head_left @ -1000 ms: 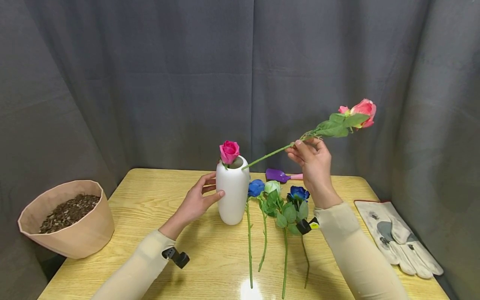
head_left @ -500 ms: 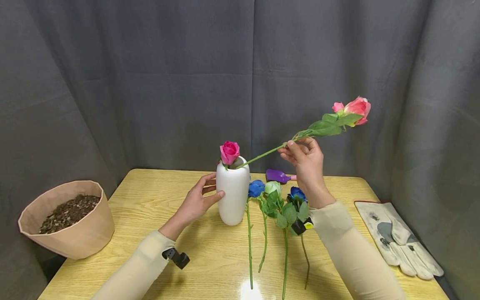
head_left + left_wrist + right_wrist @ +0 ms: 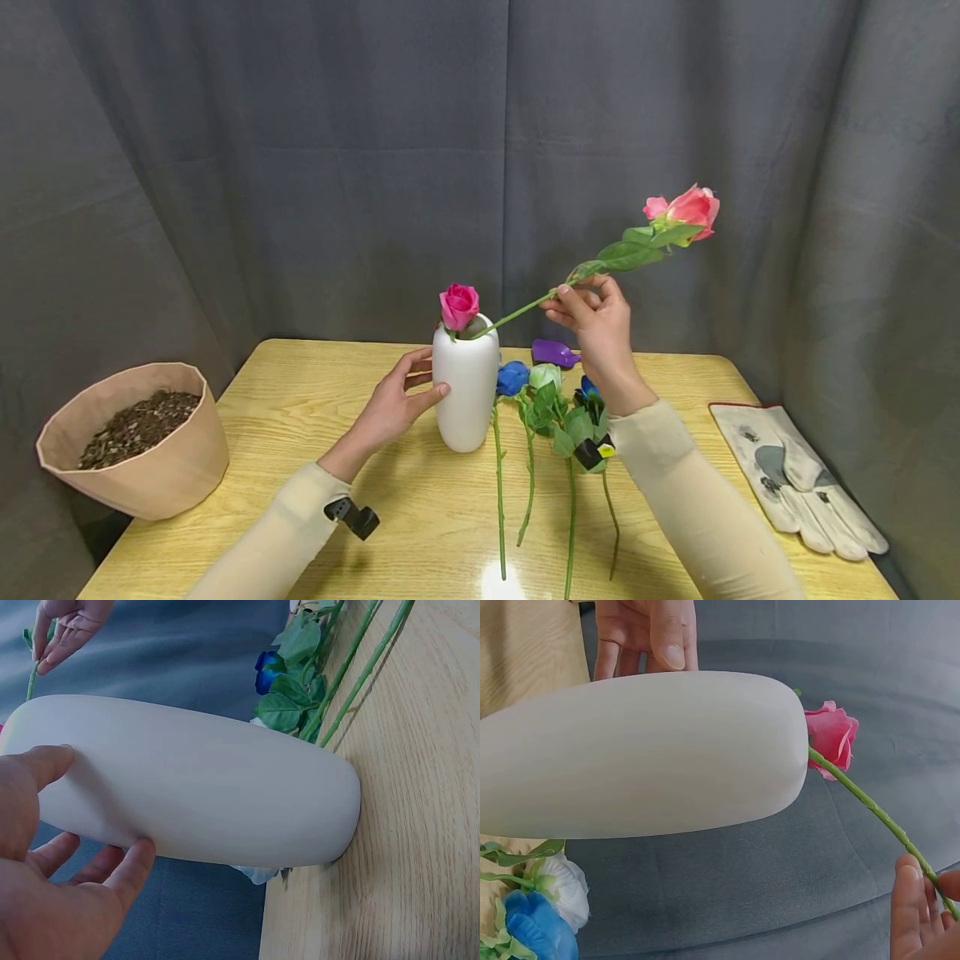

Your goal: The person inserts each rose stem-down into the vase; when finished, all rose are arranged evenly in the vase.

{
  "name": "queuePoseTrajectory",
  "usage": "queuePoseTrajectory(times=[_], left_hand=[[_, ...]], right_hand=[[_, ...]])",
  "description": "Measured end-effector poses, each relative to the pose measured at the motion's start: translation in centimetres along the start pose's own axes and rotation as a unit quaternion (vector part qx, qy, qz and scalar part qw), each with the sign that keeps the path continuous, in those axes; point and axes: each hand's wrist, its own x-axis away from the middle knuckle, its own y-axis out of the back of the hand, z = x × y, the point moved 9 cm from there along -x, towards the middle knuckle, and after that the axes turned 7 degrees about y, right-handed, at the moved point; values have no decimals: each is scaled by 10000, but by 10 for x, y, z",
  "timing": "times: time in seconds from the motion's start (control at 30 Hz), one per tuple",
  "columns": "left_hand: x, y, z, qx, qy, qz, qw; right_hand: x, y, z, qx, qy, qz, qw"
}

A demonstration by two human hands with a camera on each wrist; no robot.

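A white vase [image 3: 467, 400] stands upright on the wooden table, with a deep-pink rose [image 3: 459, 306] in its mouth. My left hand [image 3: 393, 400] grips the vase's left side, thumb across the front and fingers round the back. In my right hand [image 3: 596, 325], thumb and fingers pinch the green stem of a coral-pink rose [image 3: 692, 210]. That stem slants down to the left, its lower end inside the vase's mouth. The right wrist view shows the stem [image 3: 877, 814] entering the opening beside the deep-pink bloom [image 3: 832, 739].
Blue roses [image 3: 513, 377] and a pale green rose [image 3: 546, 375] lie right of the vase, stems toward the front. A purple scoop [image 3: 553, 352] lies behind them. A pot of soil [image 3: 135, 483] stands at the left, gardening gloves [image 3: 795, 475] at the right edge.
My right hand has moved left with the coral-pink rose, and its stem end has gone from the vase's rim into the opening. The left hand stays on the vase.
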Motion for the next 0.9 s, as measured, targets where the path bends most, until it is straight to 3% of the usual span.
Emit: queuePoseTrajectory(times=[0.9], left_hand=[[1,0,-2,-17,51,12,10000]], right_hand=[[4,-28,-22,510,-409,601,9960]])
